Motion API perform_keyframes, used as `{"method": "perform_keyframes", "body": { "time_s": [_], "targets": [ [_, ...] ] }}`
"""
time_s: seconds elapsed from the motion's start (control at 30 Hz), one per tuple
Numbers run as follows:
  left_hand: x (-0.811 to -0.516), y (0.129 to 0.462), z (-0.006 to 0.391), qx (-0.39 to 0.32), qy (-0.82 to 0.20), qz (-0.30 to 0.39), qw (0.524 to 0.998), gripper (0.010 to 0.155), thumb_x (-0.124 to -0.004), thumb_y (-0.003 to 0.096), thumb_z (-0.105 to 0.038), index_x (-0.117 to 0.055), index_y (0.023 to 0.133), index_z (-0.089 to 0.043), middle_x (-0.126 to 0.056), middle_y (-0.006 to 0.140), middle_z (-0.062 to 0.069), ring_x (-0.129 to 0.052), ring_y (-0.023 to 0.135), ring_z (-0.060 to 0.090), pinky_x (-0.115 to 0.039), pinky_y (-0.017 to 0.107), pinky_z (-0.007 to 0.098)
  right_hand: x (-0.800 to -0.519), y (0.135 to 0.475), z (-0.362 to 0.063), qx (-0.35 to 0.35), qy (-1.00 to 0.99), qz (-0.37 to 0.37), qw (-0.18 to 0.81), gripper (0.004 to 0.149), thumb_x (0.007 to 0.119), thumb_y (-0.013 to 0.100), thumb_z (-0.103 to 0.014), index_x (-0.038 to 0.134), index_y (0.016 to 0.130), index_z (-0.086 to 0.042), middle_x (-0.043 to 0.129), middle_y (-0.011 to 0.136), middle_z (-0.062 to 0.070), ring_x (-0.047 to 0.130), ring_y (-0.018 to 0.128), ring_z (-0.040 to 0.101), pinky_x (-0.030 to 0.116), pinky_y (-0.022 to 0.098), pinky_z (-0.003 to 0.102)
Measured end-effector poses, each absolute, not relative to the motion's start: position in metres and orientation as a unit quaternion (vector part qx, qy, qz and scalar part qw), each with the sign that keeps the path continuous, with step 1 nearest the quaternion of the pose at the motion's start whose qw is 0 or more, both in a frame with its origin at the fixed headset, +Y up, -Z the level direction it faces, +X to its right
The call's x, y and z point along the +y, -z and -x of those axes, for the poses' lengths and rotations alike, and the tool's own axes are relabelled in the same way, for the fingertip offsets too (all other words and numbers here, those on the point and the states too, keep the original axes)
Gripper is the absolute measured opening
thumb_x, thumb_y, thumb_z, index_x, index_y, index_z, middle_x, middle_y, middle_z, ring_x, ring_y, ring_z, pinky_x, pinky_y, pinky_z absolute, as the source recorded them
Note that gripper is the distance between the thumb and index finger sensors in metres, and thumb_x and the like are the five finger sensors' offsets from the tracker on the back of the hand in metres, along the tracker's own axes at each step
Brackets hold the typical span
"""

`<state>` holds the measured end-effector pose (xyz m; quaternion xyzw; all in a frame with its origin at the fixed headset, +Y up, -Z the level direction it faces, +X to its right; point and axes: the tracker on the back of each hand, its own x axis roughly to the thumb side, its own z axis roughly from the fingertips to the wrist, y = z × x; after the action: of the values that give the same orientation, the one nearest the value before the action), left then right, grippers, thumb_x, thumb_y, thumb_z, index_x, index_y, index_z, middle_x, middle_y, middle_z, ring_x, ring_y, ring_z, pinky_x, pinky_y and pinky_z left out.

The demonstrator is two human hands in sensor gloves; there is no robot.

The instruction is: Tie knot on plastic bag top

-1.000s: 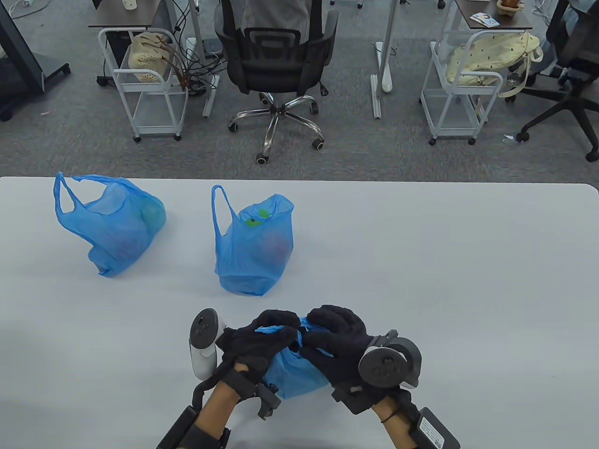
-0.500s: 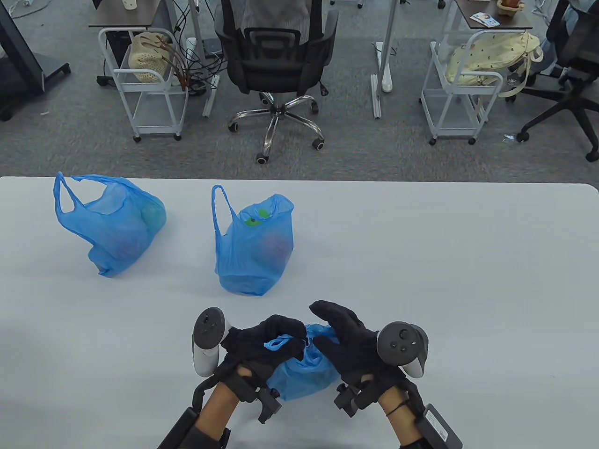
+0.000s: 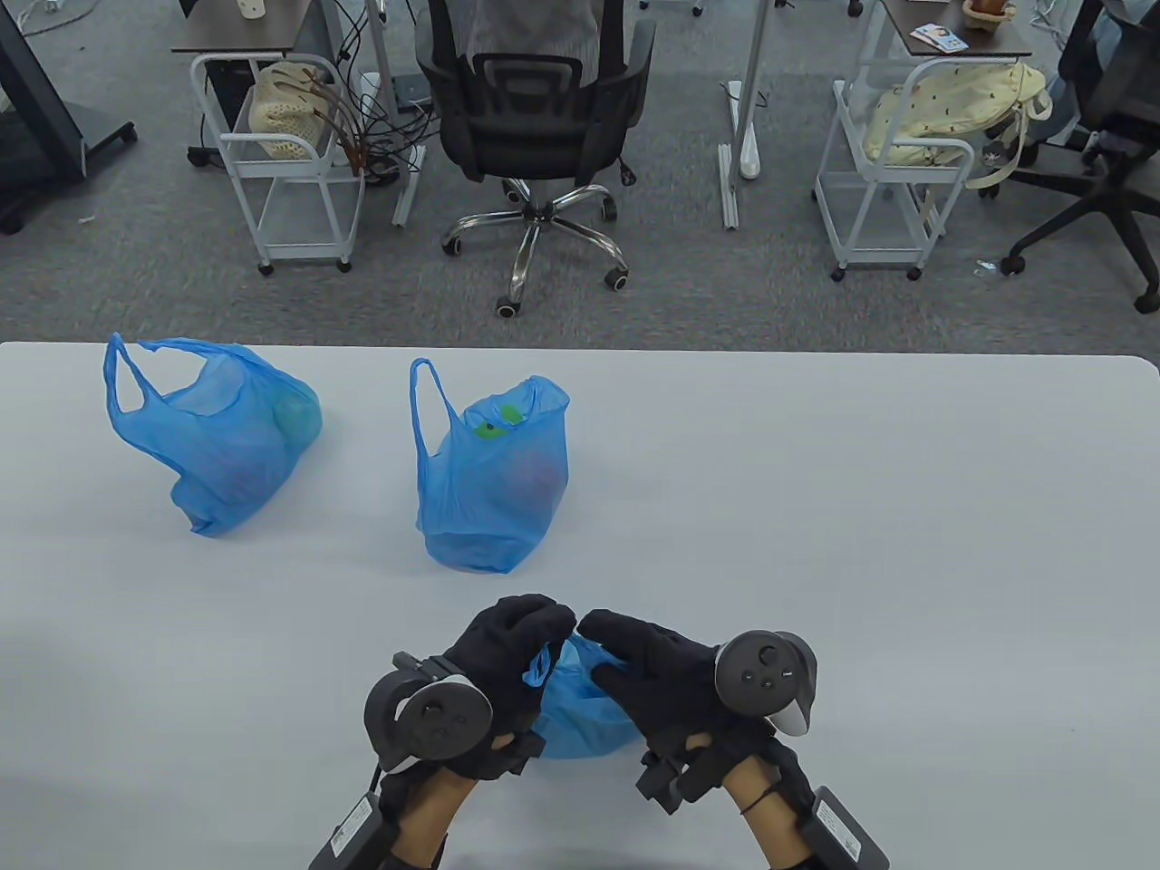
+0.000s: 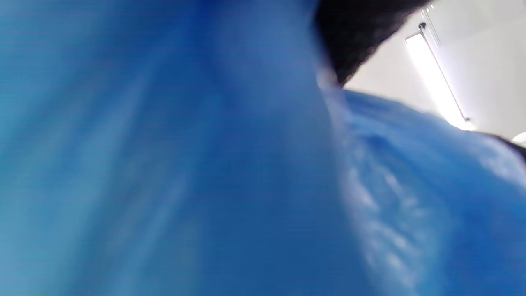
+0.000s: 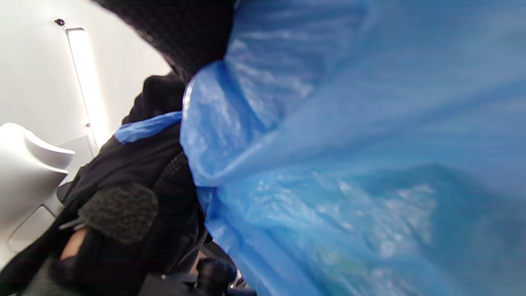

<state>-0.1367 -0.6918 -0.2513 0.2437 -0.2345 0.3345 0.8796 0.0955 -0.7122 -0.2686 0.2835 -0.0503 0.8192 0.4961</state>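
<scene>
A blue plastic bag [image 3: 580,711] sits near the table's front edge between my two gloved hands. My left hand [image 3: 512,648] grips a twisted strip of the bag's top, which pokes out by its fingers. My right hand [image 3: 634,657] holds the bag's top from the right, fingers curled over it. The fingertips of both hands nearly meet above the bag. The bag fills the left wrist view [image 4: 205,164] as a blur. In the right wrist view the bag [image 5: 349,164] is close, with the blue strip across my left glove [image 5: 139,172].
Two more blue bags with things inside stand on the white table [image 3: 861,507]: one at the far left [image 3: 222,430], one at the middle [image 3: 494,476], both with open tops and loose handles. Office chairs and carts stand on the floor beyond.
My left hand has turned over, its tracker swinging from the left side to the near side. Both hands shifted slightly nearer and closed together over the bag's top.
</scene>
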Motion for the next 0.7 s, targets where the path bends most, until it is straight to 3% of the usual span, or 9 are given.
{"method": "perform_keyframes", "body": {
  "time_s": [0.17,0.3,0.47,0.53,0.63,0.7],
  "targets": [
    [-0.695,0.255,0.140,-0.226,-0.377,-0.227,0.869,0.035,-0.094,0.0414,-0.022,-0.089,0.076,-0.029,-0.096,0.077,0.003,-0.114,0.037,0.010,-0.085,0.061,0.042,-0.715,0.271,-0.096,-0.041,-0.819,-0.283,0.497,0.053,0.086,0.045,-0.028,0.072,0.095,-0.017,0.099,0.066,0.004,0.100,0.068,0.035,0.066,0.055,0.069],
    [-0.703,0.263,0.146,-0.215,-0.496,-0.165,0.825,0.035,-0.093,0.0416,-0.022,-0.089,0.076,-0.030,-0.096,0.078,0.001,-0.114,0.056,0.015,-0.077,0.067,0.046,-0.723,0.274,-0.101,-0.014,-0.796,-0.248,0.552,0.052,0.072,0.051,-0.035,0.067,0.098,-0.013,0.102,0.063,0.004,0.101,0.067,0.037,0.067,0.055,0.067],
    [-0.709,0.270,0.145,-0.243,-0.574,-0.089,0.777,0.035,-0.092,0.0420,-0.020,-0.089,0.075,-0.033,-0.096,0.081,-0.003,-0.112,0.065,0.016,-0.070,0.072,0.047,-0.729,0.277,-0.111,-0.028,-0.784,-0.177,0.594,0.053,0.070,0.053,-0.036,0.066,0.097,-0.008,0.103,0.061,0.005,0.102,0.062,0.037,0.067,0.054,0.066],
    [-0.710,0.272,0.142,-0.262,-0.585,-0.063,0.765,0.035,-0.092,0.0421,-0.020,-0.090,0.074,-0.034,-0.096,0.081,-0.005,-0.111,0.067,0.016,-0.069,0.073,0.046,-0.731,0.279,-0.111,-0.023,-0.788,-0.174,0.591,0.057,0.072,0.052,-0.037,0.061,0.100,-0.009,0.097,0.071,0.008,0.097,0.069,0.040,0.064,0.055,0.067],
    [-0.711,0.273,0.137,-0.291,-0.590,-0.027,0.753,0.035,-0.092,0.0420,-0.020,-0.091,0.074,-0.035,-0.096,0.081,-0.006,-0.111,0.069,0.016,-0.068,0.074,0.047,-0.733,0.280,-0.108,0.016,-0.782,-0.208,0.587,0.066,0.076,0.051,-0.036,0.048,0.106,-0.013,0.070,0.098,0.022,0.074,0.088,0.051,0.055,0.058,0.071],
    [-0.712,0.274,0.135,-0.299,-0.590,-0.014,0.750,0.035,-0.091,0.0422,-0.020,-0.090,0.074,-0.034,-0.097,0.081,-0.006,-0.111,0.069,0.017,-0.068,0.074,0.047,-0.733,0.281,-0.108,0.032,-0.776,-0.215,0.592,0.064,0.077,0.051,-0.035,0.052,0.105,-0.012,0.069,0.099,0.022,0.074,0.088,0.051,0.053,0.059,0.072]
  ]
}}
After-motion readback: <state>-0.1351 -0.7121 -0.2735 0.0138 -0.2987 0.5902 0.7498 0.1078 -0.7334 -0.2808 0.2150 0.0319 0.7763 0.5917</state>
